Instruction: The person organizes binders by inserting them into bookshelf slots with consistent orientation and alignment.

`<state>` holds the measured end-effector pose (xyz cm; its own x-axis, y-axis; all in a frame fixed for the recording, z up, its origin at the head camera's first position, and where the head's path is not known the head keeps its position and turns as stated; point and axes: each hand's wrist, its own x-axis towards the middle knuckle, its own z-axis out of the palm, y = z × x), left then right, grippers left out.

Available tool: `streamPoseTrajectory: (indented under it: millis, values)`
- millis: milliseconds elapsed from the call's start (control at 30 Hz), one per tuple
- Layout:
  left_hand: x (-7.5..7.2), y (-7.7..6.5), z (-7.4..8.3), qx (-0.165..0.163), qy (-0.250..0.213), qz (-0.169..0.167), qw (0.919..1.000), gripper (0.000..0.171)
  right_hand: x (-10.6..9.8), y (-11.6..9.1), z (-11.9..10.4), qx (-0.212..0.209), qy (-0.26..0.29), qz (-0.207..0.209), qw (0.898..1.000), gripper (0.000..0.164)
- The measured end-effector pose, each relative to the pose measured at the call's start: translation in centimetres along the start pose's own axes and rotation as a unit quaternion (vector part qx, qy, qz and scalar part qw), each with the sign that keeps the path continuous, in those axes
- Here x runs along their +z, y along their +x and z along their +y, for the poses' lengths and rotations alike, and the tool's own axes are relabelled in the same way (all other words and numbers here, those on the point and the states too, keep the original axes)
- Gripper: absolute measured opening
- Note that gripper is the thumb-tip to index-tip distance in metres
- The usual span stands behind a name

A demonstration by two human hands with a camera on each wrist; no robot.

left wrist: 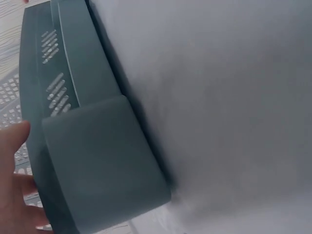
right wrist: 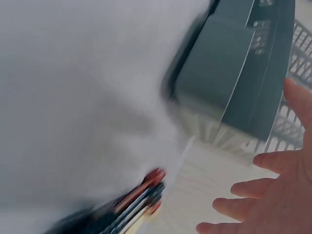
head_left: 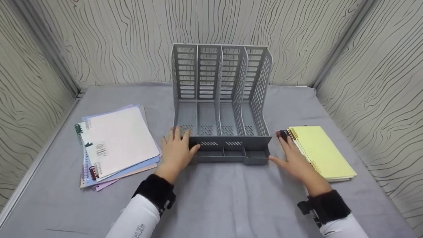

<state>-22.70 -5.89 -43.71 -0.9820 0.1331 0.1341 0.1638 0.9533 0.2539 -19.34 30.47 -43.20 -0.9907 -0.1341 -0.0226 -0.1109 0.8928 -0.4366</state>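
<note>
Head view: a grey file organizer (head_left: 207,114) stands on the worktop (head_left: 214,198) in the upper middle of the frame, its four slatted bays upright and a darker tray (head_left: 211,159) along its front. At centre-left, the left hand (head_left: 175,147) lies at the organizer's front left corner, fingers spread and straight, thumb angled toward the tray; the grip is open. Right of centre, the right hand (head_left: 294,158) is also open, fingers extended, between the tray's right end and a yellow notebook (head_left: 325,152). Its fingertips overlap the notebook's rings in the picture; contact cannot be told. At left lies a pile of notebooks (head_left: 124,135), white cover uppermost, blue and other edges showing beneath. Black wristbands (head_left: 155,193) sit over white sleeves (head_left: 134,219) at the bottom.

Left wrist view: the tray runs from upper left to lower centre; the left hand enters at lower left, thumb and fingertips at the panel's edge.

Right wrist view: the tray fills the upper right. The right hand, fingers fanned, reaches in from the right edge, its thumb tip overlapping the panel's edge. Blurred red and dark rings lie at lower left, apart from the fingers.
</note>
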Motion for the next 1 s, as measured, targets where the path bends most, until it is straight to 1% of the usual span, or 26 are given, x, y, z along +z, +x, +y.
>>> streamPoseTrajectory:
  millis: [100, 233, 367, 500, 633, 733, 867, 933, 1000]
  values:
    - [0.1, 0.0, -0.1, -0.006, 0.019, 0.009, 0.9998, 0.064, -0.6, 0.0, 1.4, 0.023, -0.003, 0.0, 1.0, 0.083]
    - [0.2, 0.2, 0.0, -0.012, 0.047, 0.02, 0.9986, 0.059, -1.6, 0.3, 4.0, 0.06, -0.017, -0.004, 0.998, 0.081]
    - [0.1, 0.6, 0.2, -0.017, 0.068, 0.004, 0.9976, 0.058, -2.5, 0.6, 6.7, 0.092, -0.028, -0.014, 0.995, 0.083]
    - [-0.2, 1.2, 0.3, -0.016, 0.07, -0.009, 0.9974, 0.058, -2.9, 0.7, 8.7, 0.123, -0.036, -0.038, 0.991, 0.087]
    - [-0.4, 1.7, 0.3, -0.016, 0.059, -0.009, 0.9981, 0.054, -2.8, 0.9, 9.8, 0.153, -0.035, -0.065, 0.985, 0.09]
    - [-0.5, 1.8, 0.3, -0.018, 0.064, -0.004, 0.9978, 0.054, -2.6, 0.9, 10.2, 0.17, -0.034, -0.08, 0.982, 0.09]
    - [-0.2, 1.8, 0.4, -0.016, 0.092, 0.0, 0.9956, 0.059, -2.5, 0.8, 10.6, 0.179, -0.031, -0.088, 0.979, 0.086]
    - [0.0, 1.7, 0.5, -0.014, 0.109, 0.003, 0.9939, 0.061, -2.5, 0.7, 10.7, 0.176, -0.033, -0.089, 0.98, 0.082]
    - [0.3, 1.6, 0.6, -0.012, 0.122, 0.006, 0.9925, 0.062, -2.5, 0.7, 10.9, 0.168, -0.045, -0.089, 0.981, 0.077]
